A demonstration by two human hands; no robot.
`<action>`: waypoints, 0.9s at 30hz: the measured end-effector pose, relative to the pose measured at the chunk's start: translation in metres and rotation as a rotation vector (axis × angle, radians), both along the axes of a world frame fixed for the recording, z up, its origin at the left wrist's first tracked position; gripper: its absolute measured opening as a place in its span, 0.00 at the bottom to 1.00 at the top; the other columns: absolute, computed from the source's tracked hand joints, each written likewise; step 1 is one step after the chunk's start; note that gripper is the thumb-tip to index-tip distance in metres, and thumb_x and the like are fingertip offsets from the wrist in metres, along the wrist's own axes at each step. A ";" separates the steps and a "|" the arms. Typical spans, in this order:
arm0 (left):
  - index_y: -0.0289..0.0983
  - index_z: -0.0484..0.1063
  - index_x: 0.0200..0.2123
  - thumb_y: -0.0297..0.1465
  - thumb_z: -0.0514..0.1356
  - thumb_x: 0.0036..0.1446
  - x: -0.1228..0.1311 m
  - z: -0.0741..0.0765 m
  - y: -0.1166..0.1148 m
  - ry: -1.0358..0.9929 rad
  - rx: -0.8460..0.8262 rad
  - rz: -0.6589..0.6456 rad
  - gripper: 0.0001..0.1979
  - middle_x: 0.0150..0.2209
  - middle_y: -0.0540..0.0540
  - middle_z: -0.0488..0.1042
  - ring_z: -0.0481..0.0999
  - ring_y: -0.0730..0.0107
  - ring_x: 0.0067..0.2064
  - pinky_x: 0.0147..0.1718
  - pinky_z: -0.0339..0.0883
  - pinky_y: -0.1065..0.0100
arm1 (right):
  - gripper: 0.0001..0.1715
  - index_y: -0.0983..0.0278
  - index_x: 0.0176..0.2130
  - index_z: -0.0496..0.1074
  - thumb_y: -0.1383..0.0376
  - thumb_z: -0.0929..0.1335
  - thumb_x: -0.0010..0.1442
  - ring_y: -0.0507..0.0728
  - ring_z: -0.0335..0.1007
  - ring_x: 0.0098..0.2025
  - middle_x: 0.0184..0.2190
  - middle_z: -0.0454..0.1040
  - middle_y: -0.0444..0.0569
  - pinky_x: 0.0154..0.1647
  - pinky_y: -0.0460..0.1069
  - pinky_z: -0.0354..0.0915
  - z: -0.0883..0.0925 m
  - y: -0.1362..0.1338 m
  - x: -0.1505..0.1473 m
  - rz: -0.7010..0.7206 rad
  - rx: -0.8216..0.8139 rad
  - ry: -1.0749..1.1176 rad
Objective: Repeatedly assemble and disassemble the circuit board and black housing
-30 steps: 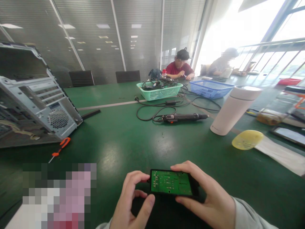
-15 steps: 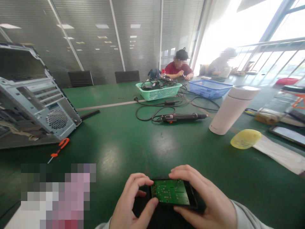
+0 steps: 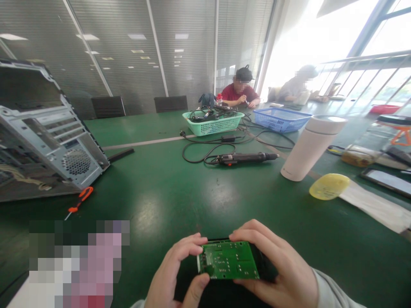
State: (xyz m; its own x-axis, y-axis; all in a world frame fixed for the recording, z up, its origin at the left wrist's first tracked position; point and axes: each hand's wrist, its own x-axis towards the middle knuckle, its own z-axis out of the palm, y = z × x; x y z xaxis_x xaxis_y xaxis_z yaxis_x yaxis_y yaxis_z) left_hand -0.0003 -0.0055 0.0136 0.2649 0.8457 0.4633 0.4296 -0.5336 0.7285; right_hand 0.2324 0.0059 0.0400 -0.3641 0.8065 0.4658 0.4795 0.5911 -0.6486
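Head cam: L hand (image 3: pixel 170 267) pinching PCB (image 3: pixel 228 260), R hand (image 3: pixel 284 263) gripping blk case (image 3: pixel 267 266), driver (image 3: pixel 245 158) + flask (image 3: pixel 311 148) beyond.

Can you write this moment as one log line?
left hand: pinching left end of green circuit board | right hand: around black case | beyond hands: black corded tool on green table

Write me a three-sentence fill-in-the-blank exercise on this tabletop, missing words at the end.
The left hand holds the flat ____ circuit board.
Beside the mint-green plastic basket sits a ____ mesh basket.
The pale cylindrical tumbler stands to the ____ of the black corded power tool.

Missing words: green; blue; right.
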 end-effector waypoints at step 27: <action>0.36 0.83 0.42 0.56 0.69 0.42 -0.007 -0.039 0.031 -0.899 -1.019 -0.234 0.33 0.27 0.41 0.85 0.83 0.53 0.32 0.29 0.74 0.62 | 0.35 0.52 0.60 0.60 0.67 0.71 0.55 0.54 0.71 0.44 0.43 0.70 0.44 0.47 0.49 0.69 -0.010 0.010 0.009 -0.250 -0.111 -0.112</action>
State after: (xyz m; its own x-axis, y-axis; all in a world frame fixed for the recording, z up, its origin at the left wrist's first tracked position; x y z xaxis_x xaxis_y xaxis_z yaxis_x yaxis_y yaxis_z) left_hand -0.0073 0.0256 -0.0250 0.3890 0.8888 -0.2424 -0.4172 0.4046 0.8138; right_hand 0.2419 0.0155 0.0297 -0.1916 0.9214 0.3381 0.6740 0.3739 -0.6371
